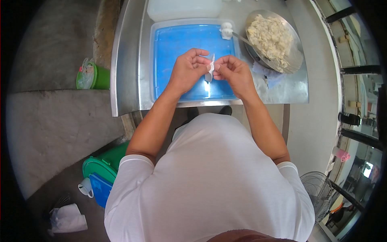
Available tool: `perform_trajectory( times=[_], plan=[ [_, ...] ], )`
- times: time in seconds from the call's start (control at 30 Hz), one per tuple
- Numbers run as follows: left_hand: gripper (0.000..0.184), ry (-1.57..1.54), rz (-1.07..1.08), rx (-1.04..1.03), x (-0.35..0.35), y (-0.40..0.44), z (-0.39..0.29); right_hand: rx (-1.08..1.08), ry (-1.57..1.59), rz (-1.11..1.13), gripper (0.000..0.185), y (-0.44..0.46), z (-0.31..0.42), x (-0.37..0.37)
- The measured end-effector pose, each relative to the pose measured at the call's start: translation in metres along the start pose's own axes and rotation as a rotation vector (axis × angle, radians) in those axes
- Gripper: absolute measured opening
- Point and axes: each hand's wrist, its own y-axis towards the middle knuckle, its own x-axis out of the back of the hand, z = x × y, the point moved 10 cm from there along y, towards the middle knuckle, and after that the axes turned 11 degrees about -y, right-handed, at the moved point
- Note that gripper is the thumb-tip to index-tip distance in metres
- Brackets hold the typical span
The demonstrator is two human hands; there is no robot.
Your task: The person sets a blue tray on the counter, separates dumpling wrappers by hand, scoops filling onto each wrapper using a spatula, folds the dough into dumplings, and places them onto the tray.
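Observation:
Above the blue tray (171,46), both hands meet at a small, thin white dumpling wrapper (209,75). My left hand (188,70) pinches its left side between thumb and fingers. Opposite it, my right hand (237,76) pinches the other side, fingers curled. The wrapper is gathered and folded between the fingertips; any filling inside is hidden. To the right, a metal bowl (297,50) holds a heap of pale, lumpy filling (271,38). A utensil with a white-wrapped handle end (226,30) leans from the bowl over the tray's far right corner.
A translucent white container (183,9) stands behind the tray on the steel table (129,60). Crumpled cloth or plastic (271,76) lies under the bowl. On the floor at left are a green bin (101,76) and a larger green lidded bin (98,168). A fan (316,193) stands at right.

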Motion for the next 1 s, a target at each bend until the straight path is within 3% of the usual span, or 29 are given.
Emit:
perform_trajectory(
  times=[0.53, 0.7, 1.0],
  plan=[
    [0.036, -0.029, 0.017, 0.03, 0.003, 0.003, 0.008, -0.019, 0.045, 0.008, 0.014, 0.001, -0.009, 0.001],
    [0.034, -0.233, -0.014, 0.157, 0.002, 0.0, 0.014, -0.023, 0.155, 0.04, 0.015, 0.003, -0.012, -0.003],
    [0.033, -0.11, -0.028, 0.089, 0.008, 0.002, 0.02, -0.033, 0.206, 0.038, 0.017, 0.005, -0.017, -0.007]
  ],
)
